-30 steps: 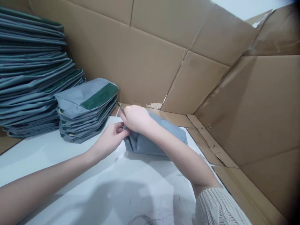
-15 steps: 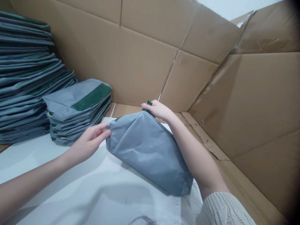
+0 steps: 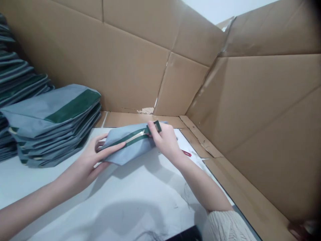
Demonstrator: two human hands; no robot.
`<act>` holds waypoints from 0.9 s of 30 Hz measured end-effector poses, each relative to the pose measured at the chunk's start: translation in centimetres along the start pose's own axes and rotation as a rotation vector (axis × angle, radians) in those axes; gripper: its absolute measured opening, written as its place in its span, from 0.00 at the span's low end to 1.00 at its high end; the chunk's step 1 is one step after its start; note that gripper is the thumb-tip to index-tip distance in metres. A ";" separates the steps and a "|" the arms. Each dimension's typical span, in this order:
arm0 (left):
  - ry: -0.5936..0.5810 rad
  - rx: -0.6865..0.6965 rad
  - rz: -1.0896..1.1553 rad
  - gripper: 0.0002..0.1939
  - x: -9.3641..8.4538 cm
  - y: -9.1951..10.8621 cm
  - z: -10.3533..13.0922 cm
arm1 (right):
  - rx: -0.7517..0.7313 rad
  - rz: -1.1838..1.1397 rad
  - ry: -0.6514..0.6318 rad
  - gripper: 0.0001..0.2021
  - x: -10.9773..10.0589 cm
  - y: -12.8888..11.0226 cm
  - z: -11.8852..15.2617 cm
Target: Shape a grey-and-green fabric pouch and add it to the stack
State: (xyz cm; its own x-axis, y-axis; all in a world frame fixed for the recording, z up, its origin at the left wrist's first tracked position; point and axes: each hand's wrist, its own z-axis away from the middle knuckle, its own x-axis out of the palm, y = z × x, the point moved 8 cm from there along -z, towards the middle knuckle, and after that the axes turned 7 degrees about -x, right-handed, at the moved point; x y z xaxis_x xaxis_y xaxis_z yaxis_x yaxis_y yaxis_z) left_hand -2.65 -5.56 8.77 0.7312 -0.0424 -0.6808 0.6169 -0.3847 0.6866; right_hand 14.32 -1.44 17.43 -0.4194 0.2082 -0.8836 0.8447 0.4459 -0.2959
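A grey-blue fabric zip pouch [image 3: 137, 147] is held just over the white tabletop, its zip side turned up. Green tape flanks the light-coloured zip [image 3: 135, 136]. My left hand [image 3: 96, 155] grips the pouch's left end, with the index finger lying along the zip and the thumb underneath. At the zip's right end, my right hand [image 3: 165, 139] pinches a dark green tab [image 3: 157, 126] with small light marking. The right end of the pouch is partly hidden behind that hand.
Folded grey-and-green pouches lie in a short pile [image 3: 72, 97] to the left, beside a taller stack [image 3: 15, 73]. Cardboard walls [image 3: 135, 67] enclose the back and right. A small red item [image 3: 186, 153] lies right of my wrist; a black object [image 3: 185, 234] shows at the bottom edge.
The pouch has been turned from its plain broad side to its zip side. My left hand now wraps its end and lies on the zip. The view has shifted right.
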 end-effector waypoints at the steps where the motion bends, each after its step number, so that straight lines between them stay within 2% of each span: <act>1: 0.015 0.020 -0.032 0.21 0.2 -0.4 0.5 | 0.049 -0.030 -0.017 0.22 0.1 1.4 0.6; 5: 0.033 0.036 -0.122 0.23 0.8 -3.0 1.9 | 0.148 -0.130 -0.095 0.22 0.6 6.3 2.1; 8: 0.026 0.022 -0.143 0.22 0.9 -5.0 2.1 | 0.166 -0.155 -0.172 0.22 1.5 8.3 2.5; 10: 0.009 0.002 -0.133 0.21 1.0 -6.1 2.1 | 0.160 -0.128 -0.171 0.19 1.8 8.9 2.5; 12: -0.012 -0.053 -0.117 0.20 1.0 -7.3 2.1 | 0.094 -0.082 -0.078 0.15 1.2 8.3 2.3; 13: -0.026 -0.086 -0.104 0.20 1.0 -7.8 2.1 | 0.028 -0.051 -0.015 0.16 0.7 7.5 2.2; 15: -0.053 -0.134 -0.065 0.19 0.9 -8.5 2.2 | -0.178 -0.008 0.013 0.21 0.5 4.9 2.1; 17: -0.065 -0.137 -0.018 0.19 0.8 -8.5 2.2 | -0.404 0.021 -0.147 0.25 1.9 2.2 2.5; 19: -0.050 -0.105 0.004 0.19 0.5 -7.9 2.1 | -0.533 0.073 -0.346 0.31 4.1 0.6 3.0; 21: -0.030 -0.061 -0.036 0.20 0.4 -7.1 1.9 | -0.553 0.163 -0.467 0.31 6.2 0.2 3.1; 24: -0.039 0.012 -0.145 0.19 0.8 -6.4 1.6 | -0.584 0.239 -0.597 0.16 8.8 0.3 3.1; 26: -0.059 0.063 -0.183 0.18 1.0 -6.7 1.7 | -0.605 0.189 -0.610 0.13 9.0 0.6 3.0; 27: -0.060 0.074 -0.183 0.18 1.0 -7.1 1.7 | -0.593 0.133 -0.575 0.14 8.4 0.9 2.8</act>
State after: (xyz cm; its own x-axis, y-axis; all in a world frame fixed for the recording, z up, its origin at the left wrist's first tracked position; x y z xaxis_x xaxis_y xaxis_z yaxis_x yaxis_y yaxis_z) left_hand -6.83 -4.48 2.78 0.5892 -0.0196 -0.8078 0.7131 -0.4576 0.5312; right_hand 12.47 -1.68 8.69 0.0420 -0.1132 -0.9927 0.4931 0.8665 -0.0779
